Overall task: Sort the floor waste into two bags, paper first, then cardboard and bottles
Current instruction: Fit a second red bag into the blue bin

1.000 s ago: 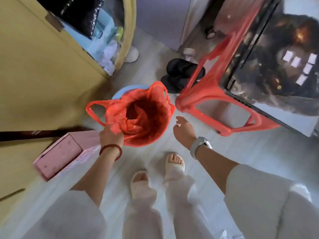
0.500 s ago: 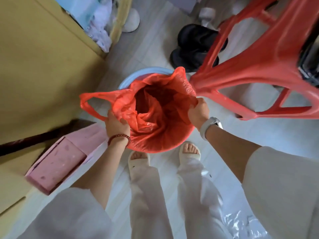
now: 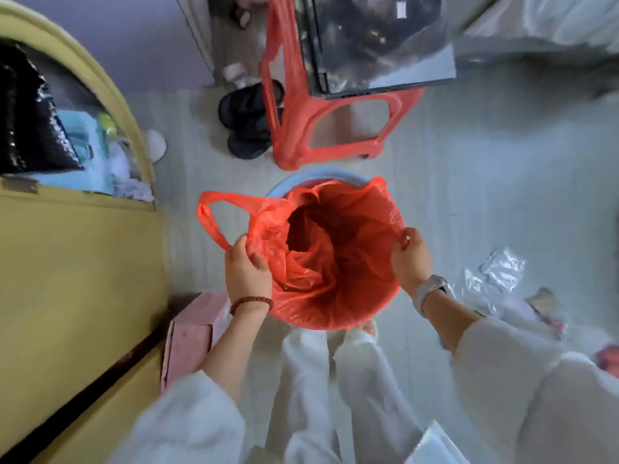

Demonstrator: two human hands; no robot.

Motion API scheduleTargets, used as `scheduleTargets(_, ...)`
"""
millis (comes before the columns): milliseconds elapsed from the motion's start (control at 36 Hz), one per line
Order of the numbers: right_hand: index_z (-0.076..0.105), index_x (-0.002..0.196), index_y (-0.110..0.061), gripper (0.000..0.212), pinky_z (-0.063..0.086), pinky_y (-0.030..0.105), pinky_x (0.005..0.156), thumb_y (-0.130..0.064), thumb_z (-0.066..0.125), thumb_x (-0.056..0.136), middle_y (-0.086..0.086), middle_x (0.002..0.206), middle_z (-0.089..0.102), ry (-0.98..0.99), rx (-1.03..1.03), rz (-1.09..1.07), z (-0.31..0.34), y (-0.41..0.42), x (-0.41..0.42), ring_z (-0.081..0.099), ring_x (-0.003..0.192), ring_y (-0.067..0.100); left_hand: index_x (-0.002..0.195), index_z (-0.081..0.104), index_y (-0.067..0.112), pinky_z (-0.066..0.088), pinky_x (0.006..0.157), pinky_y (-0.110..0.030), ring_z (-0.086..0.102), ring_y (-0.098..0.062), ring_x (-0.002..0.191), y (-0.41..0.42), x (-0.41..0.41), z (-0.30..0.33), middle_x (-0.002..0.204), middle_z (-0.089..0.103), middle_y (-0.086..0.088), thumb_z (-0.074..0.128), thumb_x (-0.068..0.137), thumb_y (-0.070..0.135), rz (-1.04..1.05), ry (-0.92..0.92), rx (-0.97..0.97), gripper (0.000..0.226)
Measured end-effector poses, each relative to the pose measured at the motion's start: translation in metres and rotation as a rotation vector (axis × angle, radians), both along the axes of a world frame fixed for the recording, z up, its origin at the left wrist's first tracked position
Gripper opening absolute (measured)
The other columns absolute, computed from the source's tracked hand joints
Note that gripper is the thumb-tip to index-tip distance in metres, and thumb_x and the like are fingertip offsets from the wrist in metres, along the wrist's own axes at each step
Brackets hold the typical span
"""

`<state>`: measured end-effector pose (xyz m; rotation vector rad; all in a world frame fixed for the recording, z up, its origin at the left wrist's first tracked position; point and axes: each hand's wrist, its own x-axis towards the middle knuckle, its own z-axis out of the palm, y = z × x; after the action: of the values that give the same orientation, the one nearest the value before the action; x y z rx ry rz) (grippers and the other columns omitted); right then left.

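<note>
Fingers (image 3: 403, 236) on crinkly red bag (image 3: 335, 296)

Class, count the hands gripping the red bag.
2. The left hand pinches the red bag at its left rim; the right hand pinches its right rim.

No readable text, labels or numbers.
Nothing legible on the red bag (image 3: 335, 262), the pink box (image 3: 194, 333), or the dark screen (image 3: 378, 45) resting on the red stool (image 3: 301, 122); pale patches on the screen are too blurred to read.
</note>
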<state>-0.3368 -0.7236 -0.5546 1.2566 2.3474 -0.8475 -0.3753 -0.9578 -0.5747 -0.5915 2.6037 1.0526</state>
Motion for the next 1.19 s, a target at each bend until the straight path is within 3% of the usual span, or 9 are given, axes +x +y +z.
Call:
scheduleTargets(139, 0.046, 0.105, 0.002, 0.017, 0.036, 0.038, 0.072, -0.009, 0.037, 0.095, 0.029, 0.105, 0.058, 0.012, 0.016, -0.149, 0.032, 0.034, 0.077, 0.055, 0.096, 0.045, 0.121, 0.054, -0.002, 0.035, 0.091, -0.036, 0.051, -0.038, 0.111, 0.049, 0.02, 0.029, 0.117, 0.056, -0.026, 0.052, 0.084, -0.003, -0.206, -0.014, 0.013, 0.038)
scheduleTargets(250, 0.04, 0.09, -0.008, 0.004, 0.032, 0.035, 0.065, -0.009, 0.037, 0.093, 0.024, 0.087, 0.057, 0.031, 0.077, -0.292, 0.052, 0.056, 0.156, 0.057, 0.086, 0.044, 0.122, 0.053, 0.0, 0.037, 0.091, -0.039, 0.051, -0.038, 0.111, 0.101, 0.052, 0.044, 0.117, 0.055, -0.025, 0.052, 0.084, -0.001, -0.381, 0.001, 0.021, 0.038)
scheduleTargets(361, 0.043, 0.107, 0.0, 0.018, 0.037, 0.04, 0.07, -0.006, 0.038, 0.091, 0.029, 0.099, 0.06, 0.029, 0.095, -0.508, 0.07, 0.074, 0.255, 0.057, 0.091, 0.046, 0.124, 0.053, 0.002, 0.036, 0.09, -0.038, 0.051, -0.039, 0.109, 0.162, 0.11, 0.059, 0.114, 0.055, -0.026, 0.051, 0.085, 0.002, -0.607, 0.03, 0.042, 0.039)
scheduleTargets(528, 0.044, 0.102, -0.003, 0.015, 0.042, 0.046, 0.078, -0.006, 0.038, 0.088, 0.024, 0.096, 0.059, 0.105, 0.065, -0.891, 0.081, 0.09, 0.413, 0.056, 0.091, 0.043, 0.127, 0.051, 0.006, 0.037, 0.092, -0.039, 0.049, -0.039, 0.113, 0.243, 0.236, 0.073, 0.117, 0.054, -0.025, 0.049, 0.085, 0.002, -0.909, 0.031, 0.031, 0.043)
scheduleTargets(750, 0.045, 0.108, -0.002, 0.018, 0.041, 0.044, 0.079, -0.01, 0.039, 0.092, 0.029, 0.104, 0.061, 0.009, 0.101, -1.229, 0.1, 0.087, 0.596, 0.056, 0.095, 0.047, 0.13, 0.049, 0.005, 0.036, 0.098, -0.04, 0.048, -0.039, 0.116, 0.328, 0.403, 0.087, 0.123, 0.052, -0.024, 0.049, 0.084, 0.002, -1.272, -0.054, 0.042, 0.046)
scheduleTargets(972, 0.045, 0.118, -0.002, 0.027, 0.041, 0.044, 0.084, -0.013, 0.04, 0.093, 0.028, 0.113, 0.059, -0.016, 0.099, -1.534, 0.121, 0.098, 0.698, 0.054, 0.103, 0.047, 0.131, 0.046, 0.012, 0.037, 0.099, -0.04, 0.045, -0.037, 0.119, 0.398, 0.515, 0.11, 0.126, 0.048, -0.022, 0.048, 0.084, 0.004, -1.571, -0.105, 0.03, 0.048)
scheduleTargets(1194, 0.047, 0.119, -0.002, 0.029, 0.04, 0.042, 0.086, -0.013, 0.04, 0.094, 0.027, 0.118, 0.057, 0.01, 0.155, -1.708, 0.13, 0.185, 0.765, 0.052, 0.108, 0.046, 0.133, 0.045, 0.008, 0.031, 0.102, -0.033, 0.042, -0.034, 0.123, 0.518, 0.593, 0.13, 0.131, 0.045, -0.022, 0.047, 0.084, 0.001, -1.684, -0.105, 0.074, 0.049)
